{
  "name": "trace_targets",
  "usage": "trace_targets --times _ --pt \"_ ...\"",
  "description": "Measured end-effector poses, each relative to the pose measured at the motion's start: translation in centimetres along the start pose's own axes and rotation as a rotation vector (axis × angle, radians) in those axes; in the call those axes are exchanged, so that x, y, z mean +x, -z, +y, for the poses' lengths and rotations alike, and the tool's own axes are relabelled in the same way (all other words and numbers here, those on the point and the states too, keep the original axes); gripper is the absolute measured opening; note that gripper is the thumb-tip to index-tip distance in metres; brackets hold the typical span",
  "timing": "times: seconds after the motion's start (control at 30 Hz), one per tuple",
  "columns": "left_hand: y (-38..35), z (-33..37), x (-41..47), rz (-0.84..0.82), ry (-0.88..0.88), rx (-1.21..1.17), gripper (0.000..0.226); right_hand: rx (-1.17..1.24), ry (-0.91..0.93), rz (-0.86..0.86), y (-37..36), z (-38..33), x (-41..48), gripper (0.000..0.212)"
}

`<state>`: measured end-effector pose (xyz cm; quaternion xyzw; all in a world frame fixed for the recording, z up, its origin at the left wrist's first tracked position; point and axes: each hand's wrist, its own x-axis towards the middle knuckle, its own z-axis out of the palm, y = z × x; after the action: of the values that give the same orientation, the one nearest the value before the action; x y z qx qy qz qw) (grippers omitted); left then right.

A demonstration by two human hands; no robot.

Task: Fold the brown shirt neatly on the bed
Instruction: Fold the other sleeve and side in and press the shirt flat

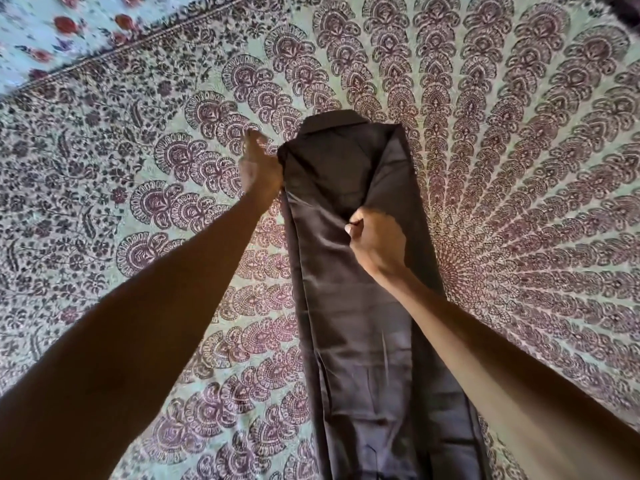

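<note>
The brown shirt [349, 306] lies on the bed as a long narrow strip, collar at the far end, both sides folded inward. My left hand [258, 168] rests at the shirt's upper left edge near the shoulder; its fingers reach toward the fabric, and whether they grip it is hidden. My right hand [375, 242] is closed in a pinch on a fold of the shirt near the middle of the strip, where the right side panel crosses over.
The bed is covered by a patterned mandala sheet [519, 188] in maroon on pale green. A floral cloth [52, 32] with red flowers lies at the far left corner. A dark object [627, 8] shows at the top right edge.
</note>
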<state>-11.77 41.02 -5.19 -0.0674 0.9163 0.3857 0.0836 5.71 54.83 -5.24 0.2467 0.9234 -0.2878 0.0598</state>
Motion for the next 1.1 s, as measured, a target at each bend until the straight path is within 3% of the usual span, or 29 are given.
trace_targets --times 0.07,0.13,0.23,0.3,0.4,0.57,0.73,0.87,0.97,1.0,1.1 --pt "0.5 0.3 0.3 -0.022 -0.287 0.221 0.036 0.031 0.004 0.012 -0.1 0.1 0.1 0.015" --pt "0.5 0.2 0.5 -0.137 -0.452 0.366 0.021 0.052 0.018 0.03 -0.2 0.3 0.1 0.016" --pt "0.3 0.4 1.2 -0.229 -0.273 0.4 0.01 0.056 0.058 0.035 -0.6 0.7 0.2 0.016" --pt "0.2 0.9 1.8 -0.169 -0.179 0.396 0.02 0.071 0.074 0.058 -0.9 0.9 0.3 0.013" --pt "0.3 1.2 2.3 -0.1 -0.18 0.417 0.022 0.069 0.069 0.083 -1.4 0.9 0.5 0.012" --pt "-0.1 -0.2 0.6 -0.008 -0.306 0.578 0.012 -0.003 0.088 0.1 -1.3 0.5 0.5 0.016" --pt "0.5 -0.3 0.8 0.028 -0.361 0.55 0.013 -0.094 0.216 0.222 -0.6 1.1 0.6 0.015" --pt "0.8 0.7 -0.2 0.118 -0.494 0.456 0.027 -0.288 0.235 0.177 0.0 1.8 3.2 0.048" --pt "-0.7 0.7 -2.6 0.101 -0.641 0.418 0.017 -0.36 0.251 0.085 0.2 2.5 5.7 0.065" --pt "-1.6 0.1 -3.6 0.039 -0.65 0.413 0.021 -0.363 0.243 0.043 0.3 2.8 6.7 0.068" --pt "-4.3 -2.2 -5.9 -0.153 -0.49 0.463 0.065 -0.344 0.145 -0.086 0.8 4.1 9.4 0.075"
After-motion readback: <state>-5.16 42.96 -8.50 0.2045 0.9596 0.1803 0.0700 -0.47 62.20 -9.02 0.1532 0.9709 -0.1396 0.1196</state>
